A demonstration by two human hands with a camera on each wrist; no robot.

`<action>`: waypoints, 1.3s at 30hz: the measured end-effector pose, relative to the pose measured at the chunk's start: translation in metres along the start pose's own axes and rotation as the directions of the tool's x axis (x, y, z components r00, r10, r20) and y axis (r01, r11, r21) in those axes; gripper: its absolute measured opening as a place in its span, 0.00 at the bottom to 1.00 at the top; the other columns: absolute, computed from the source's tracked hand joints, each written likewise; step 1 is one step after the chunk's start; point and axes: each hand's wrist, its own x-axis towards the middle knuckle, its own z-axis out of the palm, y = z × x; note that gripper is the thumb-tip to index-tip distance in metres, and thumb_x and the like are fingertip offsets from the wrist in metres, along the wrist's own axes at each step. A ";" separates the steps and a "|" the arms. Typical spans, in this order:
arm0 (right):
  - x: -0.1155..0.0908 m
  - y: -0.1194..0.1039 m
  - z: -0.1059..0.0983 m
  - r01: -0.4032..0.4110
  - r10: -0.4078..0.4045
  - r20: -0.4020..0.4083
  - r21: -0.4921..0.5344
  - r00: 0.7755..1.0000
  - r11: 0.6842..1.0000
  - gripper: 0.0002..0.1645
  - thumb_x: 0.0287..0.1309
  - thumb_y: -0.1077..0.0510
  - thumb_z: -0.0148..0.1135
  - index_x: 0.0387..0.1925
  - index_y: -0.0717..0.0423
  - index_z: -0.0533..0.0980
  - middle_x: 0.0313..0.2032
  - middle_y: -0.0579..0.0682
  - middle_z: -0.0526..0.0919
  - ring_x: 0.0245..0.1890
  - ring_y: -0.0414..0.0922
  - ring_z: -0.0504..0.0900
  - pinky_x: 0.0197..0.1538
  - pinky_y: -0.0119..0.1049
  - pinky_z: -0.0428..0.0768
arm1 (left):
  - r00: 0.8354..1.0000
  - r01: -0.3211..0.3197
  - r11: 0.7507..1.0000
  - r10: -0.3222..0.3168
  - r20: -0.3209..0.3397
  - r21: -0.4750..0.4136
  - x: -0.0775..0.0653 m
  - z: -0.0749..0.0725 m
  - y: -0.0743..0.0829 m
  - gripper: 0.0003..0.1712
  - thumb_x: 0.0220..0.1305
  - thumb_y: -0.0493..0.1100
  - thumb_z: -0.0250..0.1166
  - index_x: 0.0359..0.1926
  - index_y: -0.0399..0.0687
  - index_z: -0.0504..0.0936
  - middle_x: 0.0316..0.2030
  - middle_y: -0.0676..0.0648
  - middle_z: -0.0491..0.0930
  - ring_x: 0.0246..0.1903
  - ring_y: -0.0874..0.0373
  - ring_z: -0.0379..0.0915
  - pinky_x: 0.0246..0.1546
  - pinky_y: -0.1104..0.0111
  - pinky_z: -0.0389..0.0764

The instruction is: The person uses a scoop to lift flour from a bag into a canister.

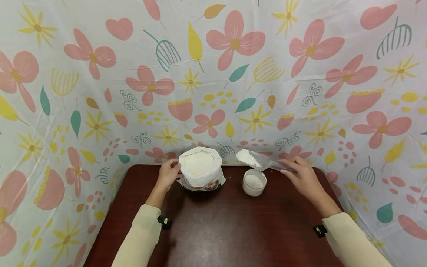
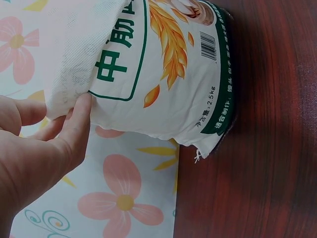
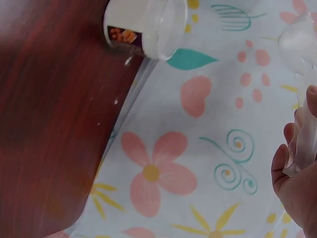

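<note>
On the left of the table stands an open flour bag (image 1: 207, 181), its white cloth rim folded outward and pale flour (image 1: 199, 163) inside. My left hand (image 1: 168, 174) pinches that folded rim at its left side; the left wrist view shows thumb and fingers on the cloth. My right hand (image 1: 301, 176) grips the handle of a clear plastic scoop (image 1: 263, 161). A heap of white flour (image 1: 247, 157) sits in the scoop, which is above a small clear jar (image 1: 254, 190). White flour also lies inside the jar. In the right wrist view the jar (image 3: 124, 29) has a printed label.
The dark red-brown table (image 1: 213, 230) has a few white specks near the jar. A floral curtain (image 1: 213, 92) hangs behind the table's far edge and along both sides. A dark band (image 2: 229, 79) runs round the bag's base.
</note>
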 end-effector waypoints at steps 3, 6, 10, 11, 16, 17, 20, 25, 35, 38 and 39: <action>-0.007 0.004 -0.004 -0.010 0.010 0.005 -0.025 1.000 1.000 0.24 0.53 0.71 0.76 0.53 0.56 0.86 0.41 0.48 0.80 0.37 0.36 0.70 0.37 0.24 0.69 | 1.000 0.000 1.000 0.000 0.000 -0.003 0.000 0.000 0.000 0.22 0.80 0.38 0.54 0.68 0.34 0.73 0.54 0.32 0.75 0.45 0.50 0.84 0.58 0.46 0.85; -0.014 0.008 -0.008 -0.024 0.024 0.016 -0.041 1.000 0.999 0.24 0.52 0.70 0.76 0.52 0.56 0.86 0.38 0.47 0.77 0.34 0.35 0.67 0.33 0.24 0.67 | 1.000 -0.002 1.000 0.002 0.000 -0.001 0.001 0.000 0.000 0.22 0.80 0.38 0.54 0.68 0.34 0.73 0.54 0.32 0.75 0.45 0.49 0.84 0.57 0.48 0.86; -0.021 0.014 -0.013 -0.046 0.047 0.044 -0.041 0.998 0.998 0.23 0.53 0.70 0.76 0.53 0.56 0.85 0.34 0.45 0.74 0.30 0.33 0.63 0.29 0.25 0.64 | 1.000 -0.003 1.000 0.003 0.001 0.002 0.002 0.000 -0.001 0.22 0.80 0.38 0.54 0.68 0.34 0.74 0.54 0.32 0.75 0.47 0.48 0.84 0.56 0.49 0.87; -0.022 0.016 -0.014 -0.051 0.053 0.052 -0.044 0.997 0.998 0.23 0.54 0.69 0.75 0.53 0.56 0.85 0.35 0.44 0.74 0.30 0.33 0.63 0.29 0.25 0.64 | 1.000 -0.003 1.000 0.003 0.001 0.003 0.002 0.000 0.000 0.22 0.80 0.38 0.54 0.68 0.34 0.74 0.54 0.32 0.75 0.47 0.47 0.83 0.56 0.48 0.86; -0.027 0.022 -0.019 -0.047 0.053 0.081 -0.072 0.995 0.996 0.22 0.55 0.68 0.75 0.52 0.54 0.86 0.36 0.43 0.75 0.32 0.33 0.63 0.30 0.25 0.65 | 1.000 0.000 1.000 0.000 0.003 0.006 0.001 -0.001 0.000 0.22 0.80 0.39 0.54 0.69 0.35 0.73 0.55 0.32 0.75 0.48 0.46 0.83 0.58 0.47 0.85; -0.028 0.024 -0.019 -0.040 0.046 0.085 -0.073 0.995 0.997 0.22 0.54 0.68 0.76 0.52 0.55 0.86 0.36 0.43 0.75 0.33 0.33 0.63 0.30 0.25 0.65 | 1.000 0.001 1.000 -0.001 0.003 0.006 0.001 -0.001 0.001 0.22 0.80 0.39 0.54 0.69 0.35 0.73 0.55 0.31 0.75 0.49 0.46 0.83 0.58 0.47 0.85; -0.031 0.030 -0.020 -0.003 0.011 0.093 -0.088 0.996 0.996 0.23 0.51 0.70 0.77 0.51 0.57 0.86 0.36 0.45 0.76 0.34 0.33 0.63 0.31 0.25 0.64 | 1.000 0.000 1.000 0.000 0.002 0.005 0.001 0.000 0.001 0.22 0.80 0.38 0.54 0.69 0.34 0.73 0.55 0.31 0.75 0.48 0.46 0.83 0.56 0.49 0.87; -0.032 0.037 -0.021 0.060 -0.045 0.112 -0.128 0.993 0.990 0.25 0.47 0.69 0.79 0.50 0.57 0.86 0.35 0.45 0.76 0.34 0.37 0.66 0.32 0.26 0.65 | 1.000 0.003 1.000 -0.003 0.003 0.009 0.000 -0.001 0.001 0.22 0.80 0.38 0.54 0.69 0.34 0.73 0.55 0.31 0.74 0.48 0.46 0.83 0.57 0.49 0.87; -0.026 0.046 -0.024 0.132 -0.079 0.219 -0.237 0.972 0.963 0.23 0.48 0.66 0.80 0.49 0.56 0.86 0.36 0.48 0.77 0.35 0.46 0.73 0.33 0.42 0.73 | 1.000 0.006 1.000 -0.006 0.006 0.003 -0.001 0.000 0.001 0.22 0.80 0.38 0.54 0.69 0.34 0.73 0.55 0.31 0.74 0.48 0.46 0.83 0.58 0.48 0.86; -0.024 0.048 -0.024 0.145 -0.079 0.254 -0.250 0.964 0.957 0.22 0.49 0.65 0.79 0.49 0.56 0.86 0.34 0.46 0.75 0.34 0.45 0.71 0.33 0.40 0.71 | 1.000 0.005 1.000 -0.006 0.003 0.011 0.000 0.000 0.001 0.22 0.80 0.39 0.54 0.69 0.35 0.73 0.55 0.32 0.74 0.49 0.45 0.83 0.55 0.52 0.88; -0.023 0.048 -0.024 0.148 -0.080 0.262 -0.249 0.962 0.957 0.22 0.49 0.65 0.79 0.49 0.56 0.86 0.34 0.45 0.75 0.34 0.44 0.70 0.33 0.39 0.71 | 1.000 0.005 1.000 -0.005 0.001 0.016 0.000 -0.001 0.001 0.22 0.80 0.39 0.54 0.69 0.36 0.73 0.55 0.32 0.75 0.50 0.44 0.83 0.54 0.54 0.89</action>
